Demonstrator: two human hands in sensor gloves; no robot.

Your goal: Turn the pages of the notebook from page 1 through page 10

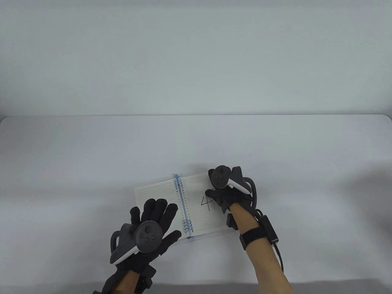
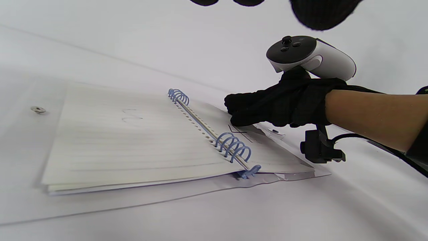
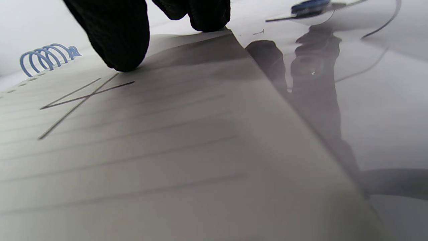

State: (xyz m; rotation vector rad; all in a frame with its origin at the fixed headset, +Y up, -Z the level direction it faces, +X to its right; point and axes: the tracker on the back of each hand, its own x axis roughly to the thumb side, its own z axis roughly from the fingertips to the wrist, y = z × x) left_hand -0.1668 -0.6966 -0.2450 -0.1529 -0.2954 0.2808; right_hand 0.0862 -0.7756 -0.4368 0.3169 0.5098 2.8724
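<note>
**A:** Where is the notebook, and what does it show?

**B:** A white lined spiral notebook with pale blue wire coils (image 1: 180, 205) lies open at lower centre of the table view, on a clear plastic cover (image 2: 187, 195). The right-hand page carries a handwritten "4" (image 1: 207, 203). It rests on a plain white table (image 1: 275, 147).

**A:** And the hands?

**B:** The right hand in a black sensor glove (image 1: 223, 196) sits on the outer part of page 4, at the notebook's right edge. In the right wrist view, its fingertips (image 3: 117, 43) press down on the paper near the numeral, curled close together; nothing is pinched between them yet. The left hand, also black-gloved (image 1: 153, 226), is at the lower left, fingers spread wide over the left page, holding nothing. Whether it touches the paper, I cannot tell.

**A:** What could go wrong?

**B:** In my judgement, the gloved fingertips may slide on the paper without lifting the sheet, or catch two sheets together and skip a number. A hard pull could tear the punched holes at the coils. If the left hand is not pressing, the notebook might shift on its slick cover.
</note>
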